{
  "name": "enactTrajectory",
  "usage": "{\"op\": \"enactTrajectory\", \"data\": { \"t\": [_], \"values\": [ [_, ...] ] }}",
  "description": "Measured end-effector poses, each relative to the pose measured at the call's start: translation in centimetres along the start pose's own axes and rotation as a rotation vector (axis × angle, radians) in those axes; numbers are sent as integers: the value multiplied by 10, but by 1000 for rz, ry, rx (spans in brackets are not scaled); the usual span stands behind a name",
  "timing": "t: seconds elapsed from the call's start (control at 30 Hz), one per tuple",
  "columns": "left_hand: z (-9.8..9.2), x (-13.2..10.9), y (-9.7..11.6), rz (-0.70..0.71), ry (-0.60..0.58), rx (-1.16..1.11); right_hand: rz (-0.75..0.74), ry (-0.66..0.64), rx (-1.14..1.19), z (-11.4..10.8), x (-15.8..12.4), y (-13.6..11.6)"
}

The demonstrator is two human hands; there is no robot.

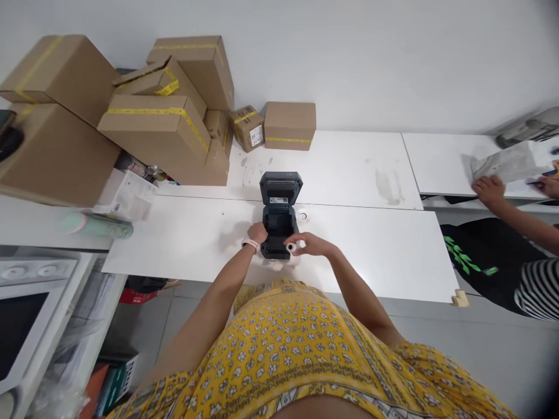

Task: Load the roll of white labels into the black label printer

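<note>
A dark grey label printer point(278, 222) stands on the white table with its lid point(280, 187) raised and its inner bay exposed. At its left wall is my left hand point(257, 233), with a pale watch band on the wrist; the fingers are curled over the printer's edge. My right hand point(304, 244) pinches a small white paper roll point(291, 248) by the printer's front right corner. Some white paper point(279, 265) shows below the printer's front edge, partly hidden. Behind my right hand, a round white roll point(303, 216) lies against the printer's right side.
Cardboard boxes point(152, 125) with yellow tape are stacked at the back left, and a brown box point(290, 125) stands by the wall. A green bottle point(98, 226) lies at the left. On the right, a co-worker's hand point(488, 189) rests on a white package point(506, 162).
</note>
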State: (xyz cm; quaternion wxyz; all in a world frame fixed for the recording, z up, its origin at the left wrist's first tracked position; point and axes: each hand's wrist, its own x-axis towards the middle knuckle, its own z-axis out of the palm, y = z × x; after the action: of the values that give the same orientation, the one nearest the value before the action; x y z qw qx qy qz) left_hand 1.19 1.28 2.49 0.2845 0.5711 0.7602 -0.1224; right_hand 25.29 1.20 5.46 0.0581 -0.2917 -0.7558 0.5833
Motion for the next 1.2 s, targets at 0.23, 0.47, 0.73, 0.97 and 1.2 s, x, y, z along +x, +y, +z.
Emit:
{"op": "enactTrajectory", "data": {
  "t": [0.23, 0.47, 0.73, 0.97, 1.2],
  "values": [
    [-5, -1, 1, -2, 19, 8, 423, 425, 45, 0, -88, 83],
    [4, 10, -4, -14, 16, 5, 603, 724, -278, 3, -34, 114],
    [8, 15, -8, 1, 17, -6, 566, 689, -366, -12, -11, 102],
    [13, 21, -12, 5, 24, -10, 548, 666, -486, -19, 37, 86],
    [17, 20, -14, 21, 34, -46, 560, 814, -320, -24, 44, 75]
  ]
}}
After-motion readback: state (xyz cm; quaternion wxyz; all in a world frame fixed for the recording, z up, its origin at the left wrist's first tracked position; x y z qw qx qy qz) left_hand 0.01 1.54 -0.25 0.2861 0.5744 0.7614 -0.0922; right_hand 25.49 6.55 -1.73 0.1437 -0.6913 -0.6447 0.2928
